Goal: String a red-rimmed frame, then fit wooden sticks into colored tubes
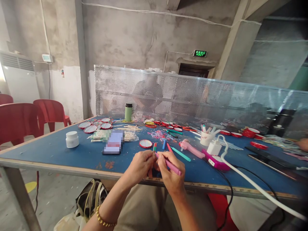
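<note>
At the desk's (pixel 60 150) near edge, the left hand (pixel 139 166) and right hand (pixel 172 175) pinch a pink pen (pixel 169 164); a slip could drop it off the edge.

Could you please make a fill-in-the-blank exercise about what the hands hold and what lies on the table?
1. The right hand holds a pen whose colour is ____.
2. The left hand wears a bracelet of ____ beads on its wrist.
3. The small white jar stands on a table whose top is ____.
4. The green bottle has a ____ cap.

Missing words: pink; gold; blue; black
</note>
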Motion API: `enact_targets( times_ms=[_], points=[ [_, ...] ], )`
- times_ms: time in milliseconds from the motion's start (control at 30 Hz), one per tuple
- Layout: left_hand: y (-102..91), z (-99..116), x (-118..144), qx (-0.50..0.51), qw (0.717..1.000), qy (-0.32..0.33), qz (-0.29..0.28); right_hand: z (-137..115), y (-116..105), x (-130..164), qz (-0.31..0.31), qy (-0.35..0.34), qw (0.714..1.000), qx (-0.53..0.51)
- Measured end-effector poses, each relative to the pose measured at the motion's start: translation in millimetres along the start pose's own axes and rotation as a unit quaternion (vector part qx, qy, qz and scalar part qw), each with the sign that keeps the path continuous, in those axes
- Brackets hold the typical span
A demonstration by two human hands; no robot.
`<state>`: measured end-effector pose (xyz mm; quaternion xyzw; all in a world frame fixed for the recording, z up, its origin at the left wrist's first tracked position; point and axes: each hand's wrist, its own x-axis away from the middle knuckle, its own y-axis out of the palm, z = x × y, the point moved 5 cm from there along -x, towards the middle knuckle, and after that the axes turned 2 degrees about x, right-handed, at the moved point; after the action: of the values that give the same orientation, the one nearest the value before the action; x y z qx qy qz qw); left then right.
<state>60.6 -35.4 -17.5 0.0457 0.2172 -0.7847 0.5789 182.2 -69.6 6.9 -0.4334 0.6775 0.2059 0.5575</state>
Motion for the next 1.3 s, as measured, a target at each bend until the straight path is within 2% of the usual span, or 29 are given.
enact_targets(
  times_ms=[267, 533, 1300],
  points=[
    [0.8, 0.3, -1.1, 0.013, 1.0, 0.018, 0.0, 2.3, 0.1, 0.5, -0.001, 0.008, 1.0, 0.008],
    [3.2, -3.1, -2.2, 0.045, 0.999, 0.005, -0.003, 4.8, -1.3, 3.5, 0.003, 0.015, 1.0, -0.001],
    [0.5, -0.2, -0.3, 0.008, 1.0, 0.01, 0.001, 2.9, 0.8, 1.2, 0.002, -0.01, 1.0, 0.015]
  ],
)
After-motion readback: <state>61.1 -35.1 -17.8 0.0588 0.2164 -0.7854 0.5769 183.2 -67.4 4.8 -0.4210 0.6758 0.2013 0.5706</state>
